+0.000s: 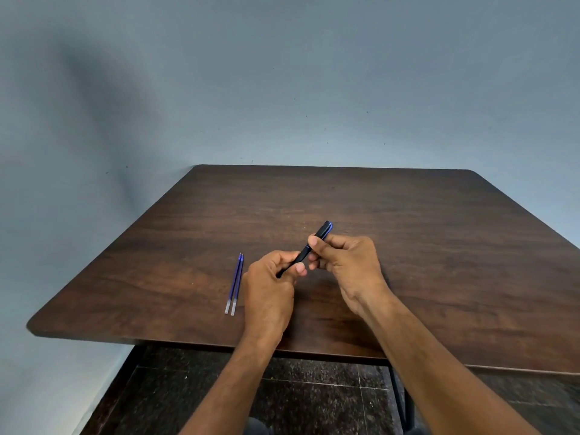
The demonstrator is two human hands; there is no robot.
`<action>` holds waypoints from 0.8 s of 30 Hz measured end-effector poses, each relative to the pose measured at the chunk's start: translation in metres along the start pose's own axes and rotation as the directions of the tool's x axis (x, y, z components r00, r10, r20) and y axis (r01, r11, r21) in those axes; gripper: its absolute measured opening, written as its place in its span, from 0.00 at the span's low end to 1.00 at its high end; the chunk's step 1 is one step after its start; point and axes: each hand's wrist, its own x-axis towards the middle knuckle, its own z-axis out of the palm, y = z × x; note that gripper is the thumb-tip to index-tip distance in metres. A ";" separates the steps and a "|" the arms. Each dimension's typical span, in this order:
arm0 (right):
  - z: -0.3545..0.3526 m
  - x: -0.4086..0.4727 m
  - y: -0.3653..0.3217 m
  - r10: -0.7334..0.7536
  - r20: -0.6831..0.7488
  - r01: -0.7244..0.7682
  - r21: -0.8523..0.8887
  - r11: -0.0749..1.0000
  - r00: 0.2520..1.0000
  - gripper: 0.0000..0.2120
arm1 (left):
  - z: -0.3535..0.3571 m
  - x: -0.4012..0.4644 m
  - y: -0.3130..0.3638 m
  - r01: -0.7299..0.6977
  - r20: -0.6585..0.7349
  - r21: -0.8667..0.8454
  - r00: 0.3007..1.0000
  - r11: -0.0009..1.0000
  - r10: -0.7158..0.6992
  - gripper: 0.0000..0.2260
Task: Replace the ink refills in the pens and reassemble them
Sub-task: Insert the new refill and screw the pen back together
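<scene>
Grip, left: the left hand [272, 279] curls round the lower end of a black pen [309, 248], thumb pressed on the barrel, the tip end hidden in the fist.
Grip, right: the right hand [346, 262] pinches the upper half of the same pen between thumb and fingertips, just below the capped or clipped end, which juts up and away with a blue edge.
Pen: held in the air just above the table [408, 246], slanting from lower left to upper right, both hands nearly touching at its middle.
Step in hand: by the look of it, the barrel is about to be twisted or pulled apart at its middle joint; whether it has loosened cannot be told.
Doing it well: judged from the hold, the left hand should keep the lower half fixed while the right turns alone, staying low over the table so any spring or small part drops within reach.
Refills: two blue ink refills [234, 284] lie side by side and touching on the table, just left of the left hand, tips pointing away, clear ends nearest the person.
Surroundings: a dark wood-grain table against a plain blue-grey wall [282, 89]; tiled floor [314, 397] below.
Writing: no brand, label or lettering can be read on pen or refills.
</scene>
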 end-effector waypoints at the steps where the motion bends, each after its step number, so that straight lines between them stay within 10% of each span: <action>1: 0.000 0.000 0.001 -0.006 -0.010 0.006 -0.009 1.000 1.000 0.09 | 0.000 0.000 0.000 -0.003 0.004 0.009 1.000 1.000 0.003 0.10; 10: -0.004 -0.006 0.000 0.037 -0.067 -0.036 0.019 0.999 0.997 0.07 | 0.002 -0.002 0.003 -0.039 0.055 0.179 0.998 0.983 0.029 0.03; 18: -0.017 -0.011 -0.016 0.091 -0.098 -0.097 -0.055 0.994 0.991 0.08 | 0.008 -0.007 0.013 -0.313 0.037 0.382 0.945 0.869 0.325 0.05; 24: -0.033 -0.017 -0.030 0.140 -0.068 -0.153 -0.262 0.953 0.988 0.09 | 0.012 -0.005 0.018 -0.174 0.123 0.404 0.983 0.898 0.136 0.04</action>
